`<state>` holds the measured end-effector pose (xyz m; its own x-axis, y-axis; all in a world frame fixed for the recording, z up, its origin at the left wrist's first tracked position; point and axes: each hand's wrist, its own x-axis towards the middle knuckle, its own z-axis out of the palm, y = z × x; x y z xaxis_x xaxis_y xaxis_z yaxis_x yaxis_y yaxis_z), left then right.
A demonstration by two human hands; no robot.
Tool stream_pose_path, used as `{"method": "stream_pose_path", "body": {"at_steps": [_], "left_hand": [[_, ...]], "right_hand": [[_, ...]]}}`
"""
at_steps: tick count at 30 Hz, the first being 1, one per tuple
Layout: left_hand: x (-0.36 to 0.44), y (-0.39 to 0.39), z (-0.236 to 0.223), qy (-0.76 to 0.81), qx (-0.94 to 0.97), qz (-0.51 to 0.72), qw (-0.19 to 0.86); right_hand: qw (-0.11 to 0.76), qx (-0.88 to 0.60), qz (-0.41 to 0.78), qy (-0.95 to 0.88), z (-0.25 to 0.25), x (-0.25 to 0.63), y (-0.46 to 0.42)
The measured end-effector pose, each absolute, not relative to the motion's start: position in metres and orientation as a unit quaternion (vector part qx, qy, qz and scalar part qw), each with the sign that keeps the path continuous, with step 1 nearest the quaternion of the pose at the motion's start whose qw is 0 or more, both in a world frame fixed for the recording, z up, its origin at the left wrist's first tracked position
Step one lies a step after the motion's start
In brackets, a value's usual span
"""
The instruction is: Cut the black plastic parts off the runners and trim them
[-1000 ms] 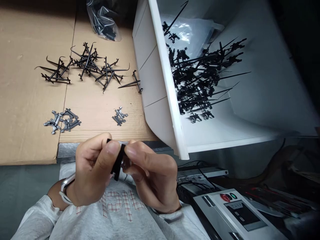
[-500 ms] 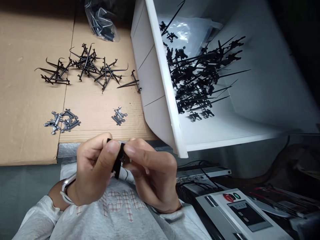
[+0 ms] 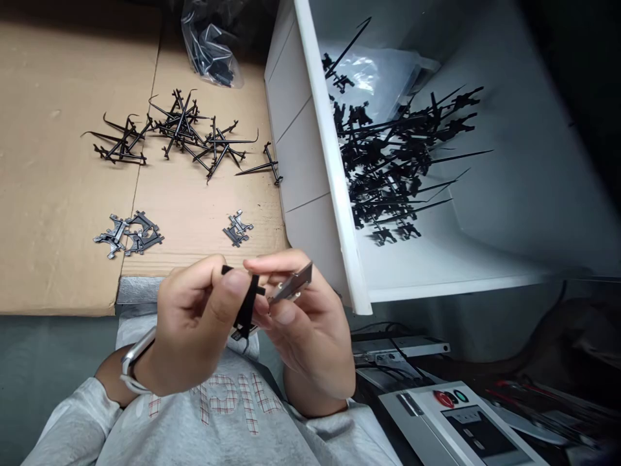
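As hands (image 3: 194, 330) (image 3: 315, 343) do, bin (image 3: 485, 252) holds parts (image 3: 383, 155).

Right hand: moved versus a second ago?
Yes. Judged against the white bin, the right hand has shifted up the picture; its upper edge now overlaps the bin's outer side.

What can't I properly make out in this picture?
All in the head view:
Black piece: part hidden by the left hand.
Grey flat piece: part covered by the right hand.
Bag: contents unclear through creased plastic.
White bin: cut off by the top edge.
Control box: cut off by the bottom edge; markings too small to read.
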<state>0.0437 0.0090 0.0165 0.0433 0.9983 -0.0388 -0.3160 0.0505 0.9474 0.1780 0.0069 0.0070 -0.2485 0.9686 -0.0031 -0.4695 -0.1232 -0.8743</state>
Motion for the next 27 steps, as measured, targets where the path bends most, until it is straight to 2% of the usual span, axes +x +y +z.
{"method": "stream_pose_path", "body": {"at_steps": [7,13,27], "left_hand": [[0.0421,0.0087,0.0184,0.453,0.513,0.554,0.474],[0.0421,0.0058,0.0135,0.453,0.527,0.552,0.461],[0.0435,0.0077,0.0109,0.427,0.561,0.578,0.411]], "right_hand": [[0.523,-0.305,0.699,-0.381,0.0025,0.1747,0.0105],[0.505,-0.244,0.767,-0.310,0.0024,0.1762,0.0106],[0.512,-0.249,0.760,-0.314,-0.0005,0.1751,0.0131]]}}
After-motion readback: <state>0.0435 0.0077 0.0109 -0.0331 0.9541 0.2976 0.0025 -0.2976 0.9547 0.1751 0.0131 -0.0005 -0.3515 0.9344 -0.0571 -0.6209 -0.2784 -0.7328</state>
